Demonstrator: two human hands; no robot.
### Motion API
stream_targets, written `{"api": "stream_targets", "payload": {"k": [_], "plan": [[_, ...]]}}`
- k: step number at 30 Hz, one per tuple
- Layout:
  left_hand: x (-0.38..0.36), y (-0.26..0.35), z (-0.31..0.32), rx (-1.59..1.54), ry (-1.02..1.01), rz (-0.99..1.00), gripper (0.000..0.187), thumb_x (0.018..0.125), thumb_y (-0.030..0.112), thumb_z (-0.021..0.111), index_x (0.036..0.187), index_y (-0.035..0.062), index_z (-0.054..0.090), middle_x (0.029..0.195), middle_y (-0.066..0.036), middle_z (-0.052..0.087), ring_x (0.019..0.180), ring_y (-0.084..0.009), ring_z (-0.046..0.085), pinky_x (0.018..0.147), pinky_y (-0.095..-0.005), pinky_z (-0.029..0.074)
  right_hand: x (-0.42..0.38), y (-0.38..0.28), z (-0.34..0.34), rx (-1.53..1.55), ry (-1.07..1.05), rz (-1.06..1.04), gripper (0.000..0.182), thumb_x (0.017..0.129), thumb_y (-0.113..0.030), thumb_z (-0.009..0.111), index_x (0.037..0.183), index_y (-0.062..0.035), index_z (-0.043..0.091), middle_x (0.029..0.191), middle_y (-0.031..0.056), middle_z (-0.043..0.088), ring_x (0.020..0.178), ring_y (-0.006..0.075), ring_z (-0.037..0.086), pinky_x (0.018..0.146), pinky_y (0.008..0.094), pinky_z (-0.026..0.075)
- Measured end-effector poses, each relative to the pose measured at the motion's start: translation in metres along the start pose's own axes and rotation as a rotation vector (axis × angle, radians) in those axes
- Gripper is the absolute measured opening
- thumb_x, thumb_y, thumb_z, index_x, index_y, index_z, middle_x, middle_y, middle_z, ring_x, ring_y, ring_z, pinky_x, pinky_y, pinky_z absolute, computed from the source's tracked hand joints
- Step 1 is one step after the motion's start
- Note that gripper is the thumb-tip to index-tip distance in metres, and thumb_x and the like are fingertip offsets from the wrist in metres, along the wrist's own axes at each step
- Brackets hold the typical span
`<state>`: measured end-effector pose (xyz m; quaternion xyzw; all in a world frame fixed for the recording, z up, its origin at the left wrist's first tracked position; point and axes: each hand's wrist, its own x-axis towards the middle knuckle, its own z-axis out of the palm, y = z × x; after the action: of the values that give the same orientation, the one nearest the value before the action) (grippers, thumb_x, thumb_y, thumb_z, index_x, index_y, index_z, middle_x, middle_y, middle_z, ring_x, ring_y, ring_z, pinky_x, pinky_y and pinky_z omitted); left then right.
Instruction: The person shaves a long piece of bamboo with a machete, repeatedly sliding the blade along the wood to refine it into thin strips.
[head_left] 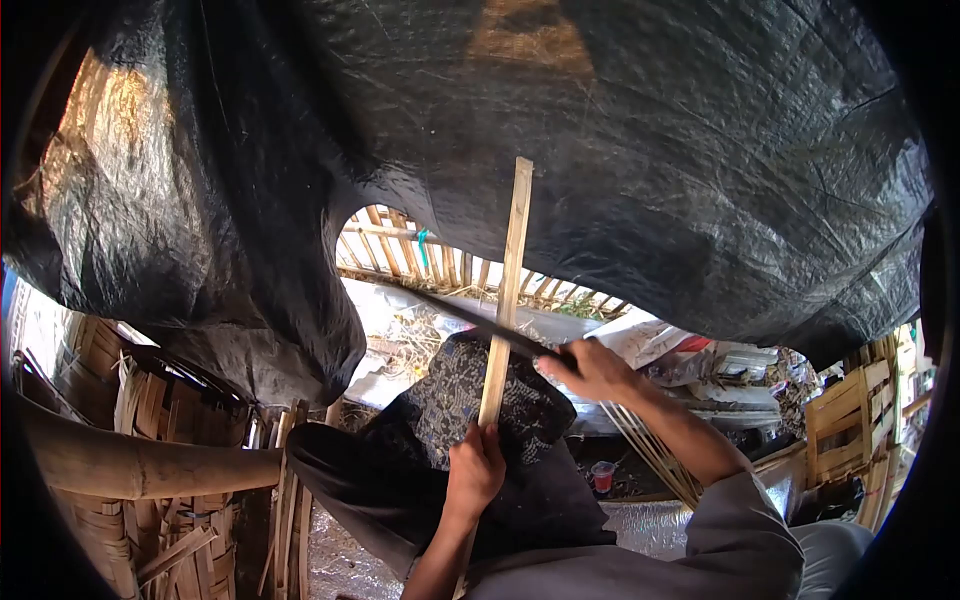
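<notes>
Over the dark trousers (340, 455) of the seated person, the left hand (475, 472) is closed around the lower part of a long pale strip (516, 235), near the lower edge of the patterned cloth (440, 395). The strip stands steeply and leans a little to the right at its top. For good control, this grip should be firm and well below the blade, because fingers on the strip have no protection.

A little farther, the right hand (592, 370) is wrapped around the handle of a long dark knife (455, 312). Its blade crosses the strip above the left hand; whether the edge is biting into it, one cannot tell. It seems wise to hold the blade at a low, steady angle and to use light, even pressure, so that it does not dig in too deep.

Beyond the legs, a cup with red contents (603, 476) is beside some thin strips (655, 455). Farther away, the black sheet (680, 150) hangs before the slatted fence (400, 250).
</notes>
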<state>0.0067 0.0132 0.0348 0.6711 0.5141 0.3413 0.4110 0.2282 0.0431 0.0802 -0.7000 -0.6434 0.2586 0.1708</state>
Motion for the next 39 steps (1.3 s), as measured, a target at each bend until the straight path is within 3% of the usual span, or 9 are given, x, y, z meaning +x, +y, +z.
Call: {"api": "stream_targets", "payload": {"k": [3,6,10,14,17,25,29,34,39], "plan": [[-0.002,-0.013,0.002,-0.063,0.008,0.031,0.017,0.089,0.009,0.048,0.076,-0.0021,0.049,0.057,-0.024,0.054,0.054,-0.0406,0.056,0.041,-0.0432,0.038,0.004,0.004,-0.009,-0.241,-0.005,-0.2,0.057,0.08,-0.058,0.053,0.083,-0.0026,0.066,0.065,0.0179,0.063,0.058,0.0352,0.061,0.061,0.0394,0.05],[-0.007,-0.005,-0.002,-0.014,0.03,0.02,0.015,0.088,0.008,0.049,0.077,-0.0023,0.05,0.055,-0.023,0.053,0.051,-0.0396,0.057,0.041,-0.0423,0.038,0.031,0.018,-0.026,-0.071,-0.054,0.134,0.065,0.083,-0.063,0.044,0.07,-0.0025,0.063,0.052,0.0076,0.056,0.048,0.0177,0.057,0.045,0.0375,0.046],[-0.026,-0.015,-0.003,-0.059,0.006,-0.019,0.013,0.088,0.007,0.049,0.079,-0.0028,0.051,0.055,-0.02,0.054,0.051,-0.037,0.058,0.042,-0.0409,0.042,0.058,0.053,-0.045,0.055,0.195,0.24,0.07,0.084,-0.066,0.04,0.059,-0.0027,0.058,0.048,0.0063,0.053,0.048,0.0178,0.057,0.042,0.037,0.041],[-0.029,-0.009,-0.01,-0.054,-0.046,-0.051,0.017,0.089,0.011,0.049,0.08,-0.0028,0.052,0.058,-0.021,0.056,0.054,-0.0366,0.06,0.043,-0.0396,0.043,0.03,0.061,-0.022,0.204,-0.068,0.392,0.059,0.086,-0.065,0.036,0.056,-0.0144,0.042,0.048,-0.0043,0.037,0.039,0.01,0.034,0.038,0.0312,0.029],[-0.025,-0.019,-0.014,-0.079,-0.224,-0.123,0.018,0.089,0.014,0.05,0.082,-0.0018,0.054,0.058,-0.017,0.058,0.051,-0.0296,0.062,0.044,-0.0359,0.045,-0.002,0.033,-0.012,0.083,-0.049,0.213,0.057,0.083,-0.059,0.049,0.078,-0.0037,0.062,0.061,0.0102,0.058,0.058,0.0254,0.059,0.054,0.0398,0.047],[0.026,0.012,-0.024,-0.528,-0.404,-0.405,0.032,0.091,0.023,0.054,0.078,-0.0057,0.057,0.058,-0.008,0.058,0.048,-0.0131,0.056,0.044,-0.0284,0.046,-0.027,0.017,-0.01,-0.172,0.092,0.043,0.056,0.077,-0.059,0.056,0.089,-0.0055,0.065,0.074,0.0206,0.063,0.077,0.0405,0.062,0.073,0.0465,0.049],[0.005,0.006,0.01,-0.005,0.006,0.16,0.025,0.09,0.019,0.052,0.077,-0.0027,0.056,0.053,-0.022,0.054,0.051,-0.038,0.059,0.041,-0.0431,0.041,-0.034,-0.012,-0.023,-0.437,0.0,-0.004,0.066,0.074,-0.068,0.051,0.098,-0.0074,0.063,0.075,0.0209,0.063,0.08,0.0384,0.062,0.075,0.0482,0.048],[-0.013,0.022,0.008,-0.063,-0.042,0.088,0.017,0.089,0.016,0.051,0.087,0.0003,0.056,0.057,-0.025,0.054,0.056,-0.0439,0.056,0.045,-0.0475,0.041,-0.026,-0.024,-0.04,-0.666,-0.032,-0.127,0.071,0.074,-0.07,0.049,0.102,-0.0067,0.062,0.063,0.0147,0.062,0.062,0.0309,0.065,0.061,0.0415,0.053],[-0.017,0.019,0.01,0.019,-0.056,0.01,0.02,0.089,0.019,0.052,0.084,0.0,0.055,0.056,-0.023,0.054,0.056,-0.0425,0.056,0.046,-0.0475,0.042,0.008,0.002,-0.043,-0.019,0.109,0.042,0.055,0.081,-0.055,0.055,0.071,-0.0011,0.063,0.057,0.0164,0.058,0.055,0.0277,0.062,0.053,0.0408,0.047]]}}
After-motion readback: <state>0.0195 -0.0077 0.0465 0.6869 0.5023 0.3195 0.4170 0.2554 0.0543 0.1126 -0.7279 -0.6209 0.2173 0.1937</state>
